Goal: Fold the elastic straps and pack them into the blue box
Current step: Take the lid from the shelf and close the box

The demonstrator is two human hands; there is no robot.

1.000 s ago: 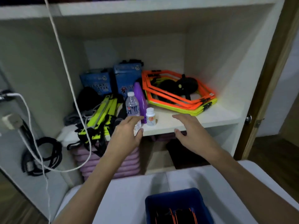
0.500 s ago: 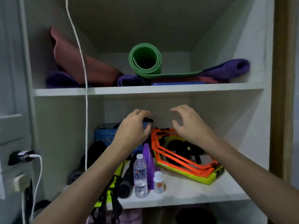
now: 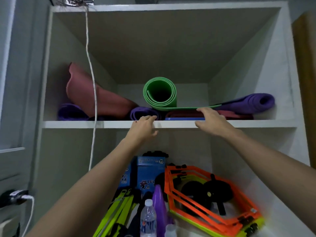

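Up at the upper shelf [image 3: 71, 124], a white cord [image 3: 93, 93] is hanging down across its left part, in front of a pink mat [image 3: 106, 98]. Right of the cord, the left hand [image 3: 145, 124] is resting on the shelf's front edge, fingers relaxed and gripping nothing, just below a purple roll [image 3: 142, 113]. A green rolled mat [image 3: 159, 94] is sitting above the shelf's middle. Further right, the right hand [image 3: 211, 119] is reaching over the edge, fingers spread (holding nothing), beside a flat blue lid [image 3: 184, 119]. Neither straps nor blue box are showing.
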